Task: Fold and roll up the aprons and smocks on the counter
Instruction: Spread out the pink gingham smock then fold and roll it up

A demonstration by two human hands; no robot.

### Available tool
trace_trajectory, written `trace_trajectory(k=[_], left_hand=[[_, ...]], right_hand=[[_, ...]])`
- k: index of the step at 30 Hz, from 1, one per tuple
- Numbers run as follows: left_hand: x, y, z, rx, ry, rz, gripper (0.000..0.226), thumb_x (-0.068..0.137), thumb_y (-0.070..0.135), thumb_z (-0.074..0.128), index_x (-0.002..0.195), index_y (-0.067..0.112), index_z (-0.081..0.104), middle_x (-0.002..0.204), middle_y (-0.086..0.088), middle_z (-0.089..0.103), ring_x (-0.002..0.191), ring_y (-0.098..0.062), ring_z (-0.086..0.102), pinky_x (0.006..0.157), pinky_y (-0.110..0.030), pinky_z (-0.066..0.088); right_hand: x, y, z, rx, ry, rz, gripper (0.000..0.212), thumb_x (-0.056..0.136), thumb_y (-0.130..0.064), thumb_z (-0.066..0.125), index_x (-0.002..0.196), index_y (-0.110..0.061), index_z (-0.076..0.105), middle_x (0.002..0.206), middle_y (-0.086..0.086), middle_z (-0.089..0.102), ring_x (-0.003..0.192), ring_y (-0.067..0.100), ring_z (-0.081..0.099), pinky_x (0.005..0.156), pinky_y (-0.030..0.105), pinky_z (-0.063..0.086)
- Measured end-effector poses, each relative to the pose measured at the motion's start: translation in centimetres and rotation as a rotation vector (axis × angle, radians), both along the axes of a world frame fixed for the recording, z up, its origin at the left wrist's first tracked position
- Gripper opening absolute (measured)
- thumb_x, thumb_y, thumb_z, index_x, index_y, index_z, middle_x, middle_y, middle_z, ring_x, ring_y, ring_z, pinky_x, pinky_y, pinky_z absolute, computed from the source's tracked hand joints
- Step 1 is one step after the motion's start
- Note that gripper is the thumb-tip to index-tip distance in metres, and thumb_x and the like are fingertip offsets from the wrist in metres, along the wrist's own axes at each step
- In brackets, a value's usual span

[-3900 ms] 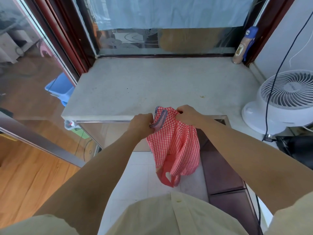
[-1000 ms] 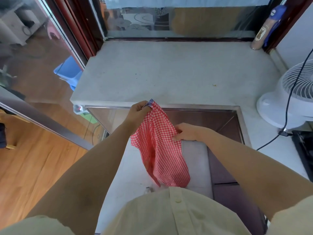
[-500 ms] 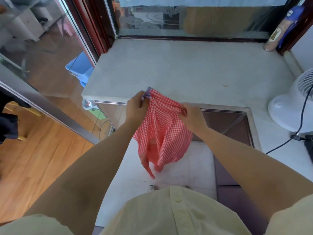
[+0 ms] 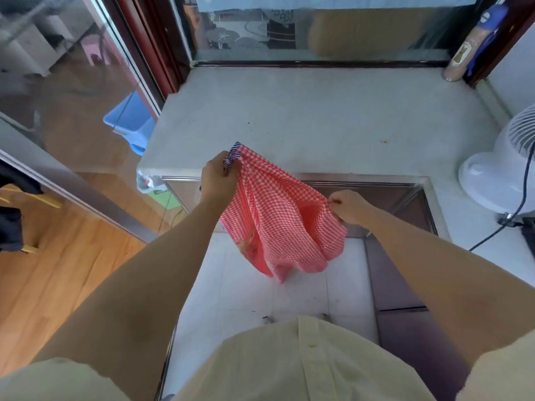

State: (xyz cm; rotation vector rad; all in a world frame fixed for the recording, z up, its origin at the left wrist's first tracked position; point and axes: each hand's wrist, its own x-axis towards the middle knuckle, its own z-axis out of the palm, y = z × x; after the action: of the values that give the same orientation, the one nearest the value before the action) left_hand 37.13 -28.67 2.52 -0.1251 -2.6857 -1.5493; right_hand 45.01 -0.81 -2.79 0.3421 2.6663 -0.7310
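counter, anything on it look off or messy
Only small things: a yellowish crumb lies on the counter toward the right, and a few dark specks nearer the middle. The red checked garment is not on it: the left hand and right hand hold it bunched in the air.

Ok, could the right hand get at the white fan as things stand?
Probably yes: nothing stands between the right hand and the fan on the counter beside it. But that hand pinches the red checked apron, so it must let go first.
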Motion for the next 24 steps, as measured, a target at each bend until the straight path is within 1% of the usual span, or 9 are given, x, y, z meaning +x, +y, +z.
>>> trace_trajectory(k=[3,5,7,9,12,15,17,20,24], left_hand=[[-0.1,0.0,0.3,0.072,-0.029,-0.073,0.020,0.096,0.012,0.049,0.081,0.004,0.059,0.060,0.001,0.049,0.054,-0.012,0.039,0.055,-0.026,0.031],[0.5,0.9,0.7,0.117,-0.038,-0.160,0.022,0.096,0.011,0.052,0.075,0.012,0.057,0.057,0.006,0.048,0.053,-0.009,0.039,0.050,-0.023,0.031],[0.9,1.5,1.1,0.147,-0.038,-0.214,0.028,0.095,0.010,0.054,0.068,0.019,0.054,0.055,0.008,0.045,0.053,-0.009,0.038,0.049,-0.022,0.029],[1.0,1.7,1.4,0.163,-0.032,-0.234,0.028,0.095,0.011,0.054,0.068,0.019,0.054,0.056,0.007,0.046,0.055,-0.011,0.039,0.052,-0.025,0.028],[0.5,0.8,1.2,0.221,-0.053,-0.191,0.019,0.095,0.013,0.053,0.079,0.008,0.061,0.063,0.000,0.054,0.061,-0.015,0.045,0.058,-0.028,0.033],[0.0,-0.2,0.8,0.253,-0.068,-0.135,0.017,0.094,0.014,0.053,0.087,0.002,0.063,0.067,-0.003,0.060,0.063,-0.017,0.050,0.061,-0.030,0.039],[-0.2,-0.6,0.5,0.245,-0.071,-0.117,0.020,0.092,0.018,0.053,0.088,0.002,0.064,0.072,-0.011,0.063,0.065,-0.019,0.053,0.063,-0.033,0.042],[-0.3,-0.9,0.7,0.274,-0.103,-0.118,0.016,0.092,0.013,0.054,0.085,0.001,0.062,0.070,-0.015,0.059,0.065,-0.017,0.050,0.062,-0.032,0.038],[-1.0,-2.0,1.2,0.264,-0.073,-0.102,0.019,0.090,0.015,0.055,0.083,-0.001,0.062,0.072,-0.023,0.059,0.065,-0.017,0.050,0.062,-0.031,0.038]], right_hand=[[-0.3,-1.4,0.0,-0.296,-0.058,-0.178,0.006,0.092,-0.006,0.052,0.094,-0.005,0.057,0.083,0.017,0.070,0.067,0.028,0.071,0.053,0.029,0.052],[-0.2,-2.8,-1.1,-0.390,-0.113,-0.164,0.024,0.081,-0.004,0.063,0.102,-0.004,0.053,0.085,0.016,0.071,0.074,0.028,0.071,0.066,0.043,0.059],[-0.2,-4.6,-2.0,-0.419,-0.054,-0.199,0.033,0.073,0.002,0.069,0.094,-0.013,0.048,0.089,0.013,0.068,0.085,0.029,0.067,0.082,0.051,0.056],[-0.3,-6.1,-2.6,-0.434,0.029,-0.265,0.037,0.071,0.004,0.070,0.084,-0.018,0.044,0.088,0.011,0.063,0.090,0.033,0.065,0.083,0.053,0.054],[-0.5,-8.0,-1.8,-0.373,0.085,-0.232,0.030,0.077,0.003,0.065,0.072,-0.018,0.043,0.076,0.003,0.058,0.077,0.024,0.058,0.071,0.032,0.048],[-0.5,-8.8,-1.4,-0.435,0.073,-0.115,0.013,0.081,-0.003,0.060,0.075,-0.014,0.057,0.081,0.002,0.064,0.077,0.016,0.056,0.075,0.030,0.043],[-0.7,-9.3,-1.4,-0.482,-0.003,-0.024,0.006,0.082,-0.013,0.069,0.089,-0.015,0.069,0.092,-0.001,0.070,0.085,0.012,0.062,0.078,0.027,0.046],[-1.5,-10.6,-1.6,-0.376,-0.024,-0.014,0.033,0.080,-0.026,0.078,0.105,-0.007,0.070,0.101,0.005,0.070,0.091,0.018,0.066,0.084,0.031,0.052],[-1.9,-12.4,-2.4,-0.059,0.025,-0.076,0.025,0.088,-0.021,0.064,0.091,0.003,0.070,0.088,0.017,0.069,0.087,0.032,0.066,0.072,0.035,0.047]])
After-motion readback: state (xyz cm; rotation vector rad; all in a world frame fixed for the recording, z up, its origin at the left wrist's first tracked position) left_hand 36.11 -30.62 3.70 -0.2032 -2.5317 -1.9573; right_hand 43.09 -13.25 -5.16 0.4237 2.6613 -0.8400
